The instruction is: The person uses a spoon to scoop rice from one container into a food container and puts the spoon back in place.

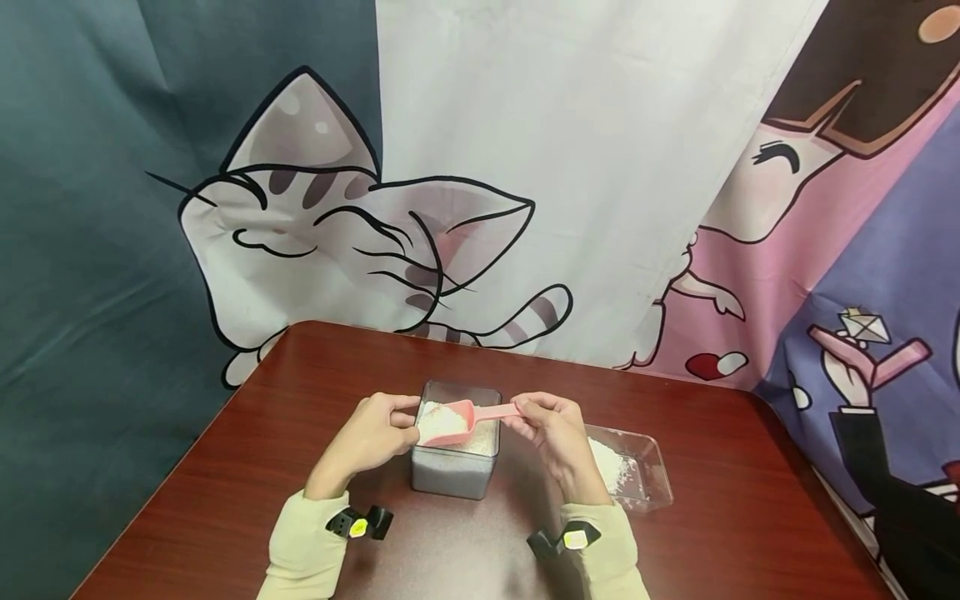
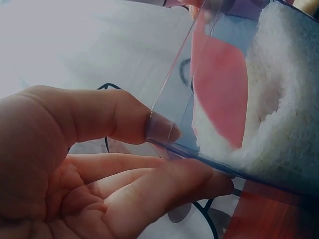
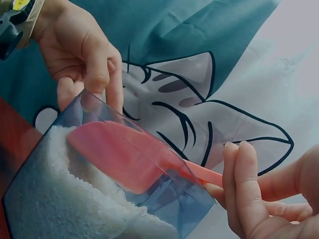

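A clear plastic container (image 1: 453, 477) of white rice (image 2: 291, 114) stands on the table. My left hand (image 1: 377, 437) grips it at its left rim, thumb and fingers at the edge. With my right hand (image 1: 551, 429) I pinch the handle of a pink scoop (image 1: 471, 417). The scoop lies nearly level over the container's top opening, its bowl heaped with rice and pointing left. In the right wrist view, the scoop's bowl (image 3: 119, 154) shows through the clear wall, just above the rice, with the right fingertips (image 3: 244, 164) on its handle.
A shallow clear tray (image 1: 652, 471) with loose white rice (image 1: 606, 462) sits right of the container, partly behind my right hand. The brown table (image 1: 337, 367) ends at a cartoon-printed cloth (image 1: 480, 125) at the back. Each wrist carries a strapped camera.
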`<state>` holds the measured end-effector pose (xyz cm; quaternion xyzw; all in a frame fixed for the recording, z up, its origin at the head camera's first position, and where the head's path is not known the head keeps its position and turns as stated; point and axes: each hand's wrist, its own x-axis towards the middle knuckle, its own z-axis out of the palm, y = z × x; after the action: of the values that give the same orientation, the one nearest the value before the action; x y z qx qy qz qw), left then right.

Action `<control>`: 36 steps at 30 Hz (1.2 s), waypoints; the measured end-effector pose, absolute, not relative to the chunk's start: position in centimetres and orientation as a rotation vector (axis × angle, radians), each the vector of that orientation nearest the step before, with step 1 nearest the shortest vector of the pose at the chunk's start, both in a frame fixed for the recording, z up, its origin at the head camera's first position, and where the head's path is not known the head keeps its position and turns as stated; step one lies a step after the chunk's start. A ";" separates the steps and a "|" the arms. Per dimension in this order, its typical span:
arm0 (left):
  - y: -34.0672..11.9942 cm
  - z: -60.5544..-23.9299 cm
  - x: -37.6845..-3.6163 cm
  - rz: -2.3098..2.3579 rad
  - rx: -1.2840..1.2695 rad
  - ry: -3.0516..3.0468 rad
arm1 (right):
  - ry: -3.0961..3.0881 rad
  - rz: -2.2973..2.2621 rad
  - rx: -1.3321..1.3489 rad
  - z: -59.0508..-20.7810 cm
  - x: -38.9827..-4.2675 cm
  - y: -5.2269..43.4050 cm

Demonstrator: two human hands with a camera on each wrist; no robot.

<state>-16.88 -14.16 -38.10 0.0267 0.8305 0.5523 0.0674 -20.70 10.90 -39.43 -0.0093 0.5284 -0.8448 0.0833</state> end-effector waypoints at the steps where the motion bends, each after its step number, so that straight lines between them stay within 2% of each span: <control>1: -14.2 -38.1 -16.9 1.666 0.080 2.504 | 1.576 -2.521 -0.029 -39.5 -20.7 10.9; 13: -14.1 -38.5 -17.0 1.681 0.026 2.495 | 1.543 -2.523 -0.001 -39.7 -20.8 11.2; 36: -14.2 -38.2 -17.0 1.723 0.074 2.468 | 1.459 -2.520 0.067 -39.3 -21.2 12.4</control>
<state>-16.97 -14.17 -38.22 0.0245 0.8179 0.5711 0.0652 -21.17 12.43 -39.34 0.0228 0.4977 -0.8595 0.1143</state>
